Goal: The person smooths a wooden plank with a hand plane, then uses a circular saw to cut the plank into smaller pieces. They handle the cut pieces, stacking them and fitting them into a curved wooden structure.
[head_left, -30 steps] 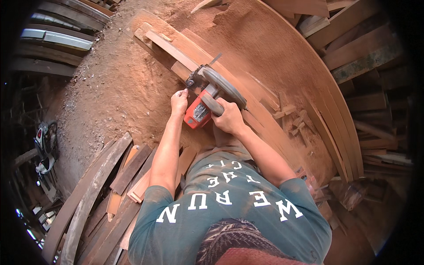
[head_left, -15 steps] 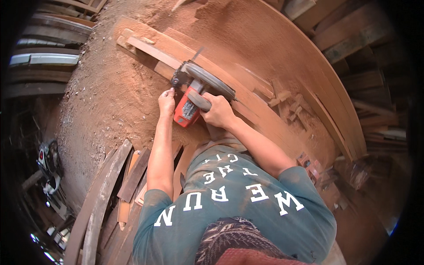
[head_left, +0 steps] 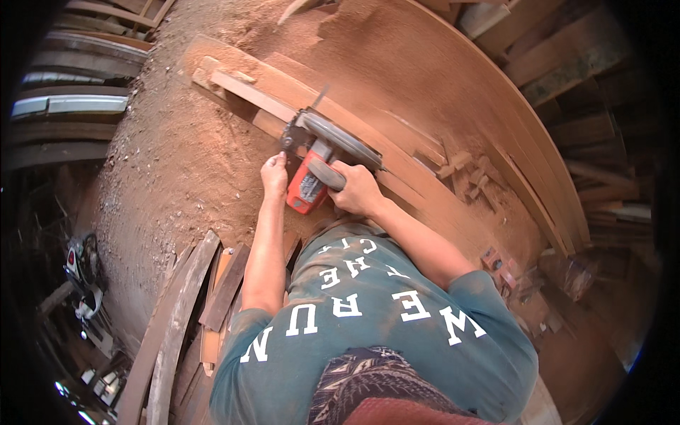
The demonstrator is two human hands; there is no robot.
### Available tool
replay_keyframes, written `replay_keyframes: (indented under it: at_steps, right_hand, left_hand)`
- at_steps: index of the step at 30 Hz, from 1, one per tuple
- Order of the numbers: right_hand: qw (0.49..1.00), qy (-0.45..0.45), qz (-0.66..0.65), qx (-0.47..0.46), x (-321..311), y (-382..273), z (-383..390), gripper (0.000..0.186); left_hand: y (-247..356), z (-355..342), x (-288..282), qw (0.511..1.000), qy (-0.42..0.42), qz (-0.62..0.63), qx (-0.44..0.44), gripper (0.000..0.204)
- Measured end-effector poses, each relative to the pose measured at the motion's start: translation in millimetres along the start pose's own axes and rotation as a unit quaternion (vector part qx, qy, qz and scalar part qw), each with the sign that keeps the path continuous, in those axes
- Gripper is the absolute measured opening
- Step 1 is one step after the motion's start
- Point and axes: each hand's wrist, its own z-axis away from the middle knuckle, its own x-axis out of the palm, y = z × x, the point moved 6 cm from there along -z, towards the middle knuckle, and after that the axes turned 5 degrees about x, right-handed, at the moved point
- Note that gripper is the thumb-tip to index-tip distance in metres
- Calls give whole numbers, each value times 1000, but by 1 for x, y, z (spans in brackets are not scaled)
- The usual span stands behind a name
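Observation:
A hand-held circular saw [head_left: 306, 187] with a red motor body and a grey blade guard rests over a long wooden plank [head_left: 306, 91]. Its grey rear handle is wrapped by the fingers of my right hand [head_left: 358, 190]. My left hand [head_left: 274, 176] is closed in a pinch at the dark front fitting of the saw's base, on its left side; the exact part between the fingertips is hard to make out. A narrow pale strip of wood [head_left: 253, 95] lies along the plank and runs up to the saw. The blade's lower part is hidden.
Sawdust covers the floor [head_left: 177, 156]. Offcuts [head_left: 471, 173] lie to the right, by a long curved board [head_left: 524, 177]. Old planks [head_left: 170, 329] lean near my left side. Stacked timber [head_left: 567, 64] stands at right; a motorcycle [head_left: 85, 276] is at far left.
The whole view has shifted slightly, so the scene sits a little lower and to the right. Both hands keep their hold, with the saw at nearly the same spot along the plank.

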Motion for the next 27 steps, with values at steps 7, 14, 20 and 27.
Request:
replay_keyframes:
  at_steps: [7,14,20,27]
  right_hand:
    - [1000,-3,-17,12,0,-14,-6,26]
    - [1000,-4,-24,16,3,-20,-13,20]
    - [1000,-6,-14,25,5,-26,-17,19]
    - [999,8,-11,32,5,-25,-24,19]
  left_hand:
    - [4,1,-5,1000,-5,9,-22,26]
    - [13,-1,-5,999,33,-3,-12,27]
    - [18,-5,-8,999,42,-19,-21,28]
    - [12,-21,-5,999,31,-1,-9,29]
